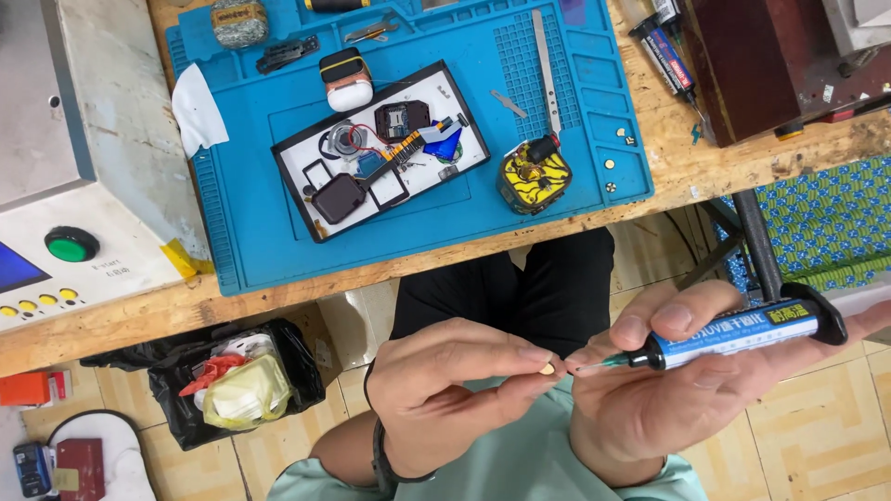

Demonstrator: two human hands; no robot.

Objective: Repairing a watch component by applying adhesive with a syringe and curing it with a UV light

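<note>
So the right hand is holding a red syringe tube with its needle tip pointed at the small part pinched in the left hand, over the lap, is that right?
Not quite: the syringe tube in the right hand is blue with black ends, not red. The rest holds in the head view: its green needle tip points at the small tan part pinched in the left hand, held over the lap.

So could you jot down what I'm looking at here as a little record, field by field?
Left hand: pinches a tiny tan part at its fingertips
Right hand: holds a blue syringe tube, needle tip at the part
Bench: wooden table with a blue work mat
On the mat: white tray of small dismantled electronics, yellow and black block
Below: black bin bag of rubbish
Left edge: machine with green button
</note>
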